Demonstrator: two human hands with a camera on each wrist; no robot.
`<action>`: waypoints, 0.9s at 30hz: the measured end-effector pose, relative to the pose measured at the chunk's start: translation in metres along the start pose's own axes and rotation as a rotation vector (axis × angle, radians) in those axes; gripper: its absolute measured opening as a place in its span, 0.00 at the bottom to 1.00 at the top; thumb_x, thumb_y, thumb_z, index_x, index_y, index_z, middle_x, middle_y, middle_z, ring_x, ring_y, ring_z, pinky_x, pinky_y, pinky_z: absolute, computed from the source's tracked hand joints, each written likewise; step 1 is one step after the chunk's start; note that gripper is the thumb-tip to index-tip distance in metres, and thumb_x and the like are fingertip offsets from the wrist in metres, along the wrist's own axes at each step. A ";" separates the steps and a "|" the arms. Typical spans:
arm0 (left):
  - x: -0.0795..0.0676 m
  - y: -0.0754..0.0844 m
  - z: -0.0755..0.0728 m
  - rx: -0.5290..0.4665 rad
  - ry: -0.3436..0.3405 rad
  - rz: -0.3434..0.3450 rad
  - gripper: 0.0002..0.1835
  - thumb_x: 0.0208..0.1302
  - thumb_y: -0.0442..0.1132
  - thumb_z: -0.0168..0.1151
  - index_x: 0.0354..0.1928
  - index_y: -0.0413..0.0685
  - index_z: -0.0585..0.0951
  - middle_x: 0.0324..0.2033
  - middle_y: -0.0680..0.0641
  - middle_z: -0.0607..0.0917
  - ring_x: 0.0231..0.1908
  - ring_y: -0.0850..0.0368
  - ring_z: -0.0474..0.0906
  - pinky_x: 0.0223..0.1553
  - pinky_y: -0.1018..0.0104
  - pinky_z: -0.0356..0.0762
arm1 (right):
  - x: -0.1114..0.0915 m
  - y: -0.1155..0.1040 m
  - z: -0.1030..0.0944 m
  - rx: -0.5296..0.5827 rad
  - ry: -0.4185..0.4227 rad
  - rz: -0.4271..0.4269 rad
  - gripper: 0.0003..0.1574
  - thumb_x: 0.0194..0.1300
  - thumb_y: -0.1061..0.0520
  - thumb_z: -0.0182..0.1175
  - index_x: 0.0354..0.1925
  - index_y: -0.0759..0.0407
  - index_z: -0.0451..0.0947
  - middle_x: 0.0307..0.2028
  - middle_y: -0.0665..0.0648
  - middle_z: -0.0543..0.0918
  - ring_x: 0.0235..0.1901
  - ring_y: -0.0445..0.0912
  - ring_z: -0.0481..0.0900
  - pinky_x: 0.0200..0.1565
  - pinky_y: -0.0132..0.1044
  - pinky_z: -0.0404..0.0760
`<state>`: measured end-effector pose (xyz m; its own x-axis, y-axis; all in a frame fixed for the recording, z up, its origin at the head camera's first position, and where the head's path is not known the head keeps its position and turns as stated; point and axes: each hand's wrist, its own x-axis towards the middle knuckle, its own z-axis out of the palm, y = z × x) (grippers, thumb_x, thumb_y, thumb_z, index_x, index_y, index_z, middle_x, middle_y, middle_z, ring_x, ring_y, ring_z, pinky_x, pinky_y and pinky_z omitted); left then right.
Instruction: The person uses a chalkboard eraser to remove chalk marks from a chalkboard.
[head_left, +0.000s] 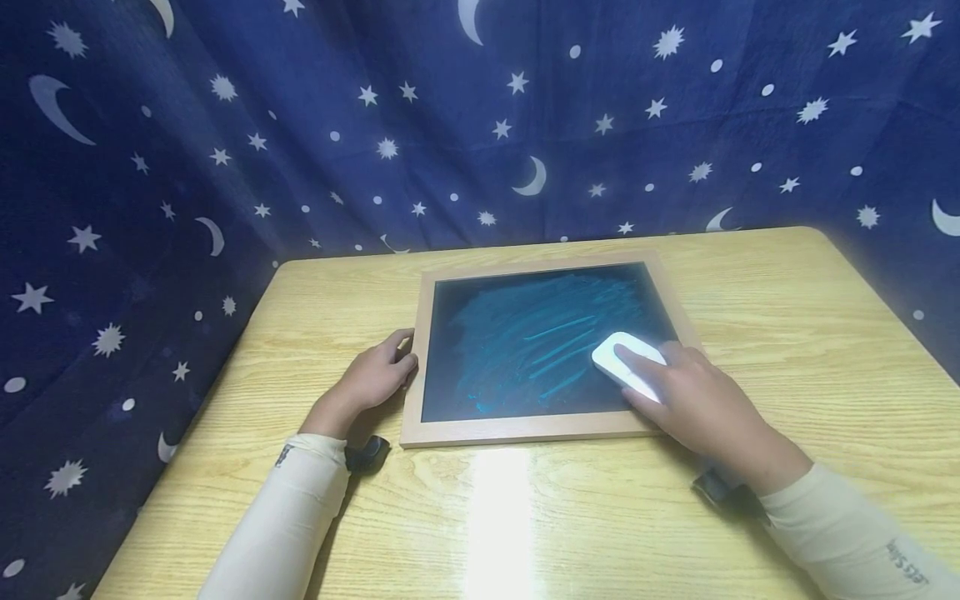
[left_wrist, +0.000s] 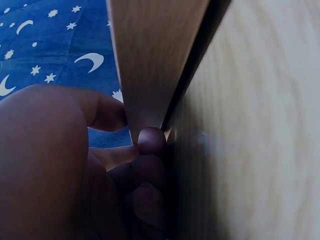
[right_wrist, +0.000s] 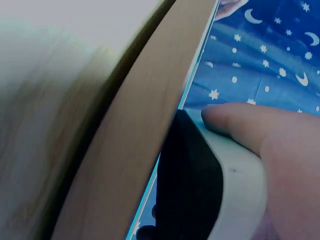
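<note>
A chalkboard (head_left: 480, 333) in a light wooden frame (head_left: 525, 429) lies on the table, its dark surface smeared with blue-green chalk and crossed by several brighter strokes. Over its right part, my right hand (head_left: 701, 400) grips a white chalkboard eraser (head_left: 626, 360). In the right wrist view the eraser's black pad (right_wrist: 192, 185) faces the board, and a finger lies along the white back. My left hand (head_left: 375, 372) holds the frame's left edge. The left wrist view shows bent fingers (left_wrist: 150, 192) against the frame's side (left_wrist: 155, 55); some fingertips are hidden.
The wood-grained table (head_left: 352, 517) extends around the board, with a bright reflection in front. A dark blue curtain (head_left: 450, 125) with moons and stars hangs behind and to the left. Dark wrist straps (head_left: 367, 457) sit below both hands.
</note>
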<state>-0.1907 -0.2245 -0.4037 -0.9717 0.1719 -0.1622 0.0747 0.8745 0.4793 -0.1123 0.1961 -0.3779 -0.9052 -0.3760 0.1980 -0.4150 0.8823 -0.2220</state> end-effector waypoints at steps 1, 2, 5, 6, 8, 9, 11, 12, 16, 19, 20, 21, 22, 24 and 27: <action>0.000 0.000 0.000 0.002 0.002 0.002 0.31 0.74 0.51 0.43 0.76 0.52 0.62 0.35 0.45 0.86 0.49 0.44 0.80 0.58 0.44 0.73 | 0.000 -0.002 0.001 -0.001 0.006 -0.011 0.39 0.65 0.47 0.64 0.72 0.47 0.68 0.46 0.69 0.81 0.43 0.60 0.79 0.41 0.61 0.80; 0.000 0.000 0.000 0.002 0.003 0.003 0.31 0.74 0.51 0.43 0.76 0.52 0.62 0.37 0.45 0.86 0.49 0.44 0.80 0.58 0.44 0.73 | -0.001 -0.005 0.002 -0.003 0.013 -0.021 0.38 0.65 0.47 0.64 0.72 0.47 0.68 0.45 0.68 0.81 0.42 0.59 0.79 0.41 0.60 0.80; 0.001 0.000 0.000 0.006 0.007 0.006 0.31 0.74 0.51 0.42 0.76 0.52 0.61 0.41 0.43 0.86 0.50 0.43 0.80 0.59 0.44 0.73 | -0.002 -0.013 0.005 -0.008 0.026 -0.048 0.38 0.64 0.47 0.65 0.71 0.47 0.70 0.44 0.66 0.81 0.41 0.58 0.79 0.43 0.57 0.80; 0.001 0.000 0.000 0.009 0.008 0.007 0.31 0.74 0.51 0.42 0.76 0.52 0.61 0.39 0.44 0.86 0.49 0.43 0.80 0.58 0.44 0.73 | -0.002 -0.016 0.006 -0.008 0.027 -0.054 0.38 0.64 0.46 0.65 0.71 0.47 0.70 0.44 0.66 0.81 0.42 0.58 0.79 0.43 0.57 0.80; 0.000 0.001 0.000 0.011 0.005 0.003 0.31 0.74 0.51 0.42 0.76 0.53 0.61 0.36 0.45 0.85 0.48 0.44 0.79 0.57 0.45 0.73 | -0.003 -0.020 0.009 -0.004 0.028 -0.071 0.38 0.63 0.47 0.66 0.70 0.47 0.71 0.44 0.65 0.81 0.41 0.57 0.79 0.44 0.56 0.80; 0.000 0.001 0.000 0.012 0.005 0.002 0.31 0.74 0.51 0.42 0.76 0.53 0.61 0.35 0.45 0.85 0.48 0.44 0.79 0.57 0.45 0.73 | -0.003 -0.022 0.009 -0.002 0.024 -0.074 0.38 0.63 0.46 0.66 0.70 0.47 0.71 0.44 0.65 0.81 0.41 0.57 0.79 0.44 0.55 0.80; -0.001 0.001 -0.001 0.011 0.002 -0.004 0.31 0.74 0.51 0.42 0.76 0.53 0.61 0.33 0.46 0.85 0.47 0.44 0.79 0.56 0.45 0.73 | -0.003 -0.025 0.011 0.001 0.020 -0.077 0.38 0.63 0.46 0.66 0.70 0.46 0.71 0.44 0.65 0.81 0.42 0.57 0.79 0.45 0.55 0.80; -0.001 0.002 -0.001 0.009 -0.001 -0.007 0.31 0.74 0.51 0.42 0.76 0.53 0.61 0.32 0.46 0.85 0.47 0.44 0.79 0.57 0.45 0.73 | -0.004 -0.026 0.011 0.000 0.018 -0.079 0.38 0.63 0.46 0.66 0.70 0.46 0.71 0.44 0.65 0.81 0.42 0.57 0.79 0.45 0.54 0.80; -0.002 0.002 -0.001 0.005 -0.004 -0.012 0.31 0.74 0.51 0.42 0.76 0.51 0.60 0.36 0.45 0.86 0.50 0.43 0.79 0.58 0.44 0.73 | -0.004 -0.030 0.013 0.000 0.015 -0.093 0.37 0.63 0.46 0.66 0.70 0.45 0.72 0.45 0.65 0.81 0.44 0.57 0.79 0.45 0.54 0.80; -0.003 0.002 -0.001 0.012 -0.003 -0.010 0.31 0.74 0.51 0.42 0.76 0.51 0.60 0.43 0.42 0.86 0.52 0.42 0.80 0.59 0.43 0.72 | -0.004 -0.031 0.015 0.001 0.010 -0.103 0.37 0.64 0.45 0.66 0.70 0.44 0.72 0.44 0.64 0.81 0.43 0.56 0.79 0.45 0.53 0.80; -0.003 0.002 -0.001 0.014 -0.003 -0.010 0.31 0.74 0.51 0.42 0.76 0.51 0.60 0.46 0.42 0.86 0.53 0.41 0.80 0.59 0.43 0.72 | -0.004 -0.031 0.015 0.000 0.009 -0.103 0.37 0.64 0.45 0.66 0.70 0.44 0.72 0.45 0.64 0.81 0.43 0.56 0.79 0.45 0.53 0.80; -0.003 0.002 -0.001 0.015 -0.003 -0.010 0.31 0.74 0.51 0.42 0.76 0.52 0.60 0.47 0.41 0.86 0.54 0.41 0.80 0.59 0.42 0.72 | -0.004 -0.031 0.015 -0.001 0.006 -0.101 0.37 0.64 0.45 0.66 0.70 0.43 0.71 0.44 0.63 0.81 0.43 0.56 0.79 0.45 0.52 0.80; -0.003 0.002 -0.001 0.015 -0.002 -0.010 0.31 0.74 0.51 0.42 0.76 0.52 0.60 0.48 0.41 0.85 0.55 0.41 0.79 0.60 0.42 0.72 | -0.003 -0.031 0.016 0.000 0.004 -0.097 0.37 0.64 0.45 0.66 0.70 0.43 0.71 0.45 0.63 0.81 0.43 0.55 0.79 0.45 0.52 0.80; -0.002 0.002 -0.001 0.013 -0.004 -0.009 0.31 0.75 0.51 0.42 0.76 0.52 0.60 0.48 0.41 0.85 0.54 0.41 0.79 0.60 0.42 0.72 | -0.003 -0.031 0.016 0.000 -0.003 -0.088 0.37 0.64 0.44 0.65 0.70 0.42 0.71 0.44 0.63 0.81 0.43 0.55 0.79 0.44 0.53 0.80; -0.002 0.002 -0.001 0.008 -0.002 -0.006 0.31 0.75 0.51 0.42 0.76 0.53 0.61 0.45 0.41 0.86 0.53 0.41 0.80 0.59 0.43 0.72 | -0.003 -0.030 0.015 -0.007 -0.017 -0.068 0.37 0.65 0.43 0.64 0.71 0.42 0.70 0.44 0.63 0.81 0.43 0.55 0.79 0.42 0.53 0.81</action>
<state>-0.1889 -0.2237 -0.4018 -0.9715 0.1680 -0.1670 0.0709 0.8790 0.4715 -0.0988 0.1668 -0.3866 -0.8767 -0.4394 0.1959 -0.4745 0.8568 -0.2016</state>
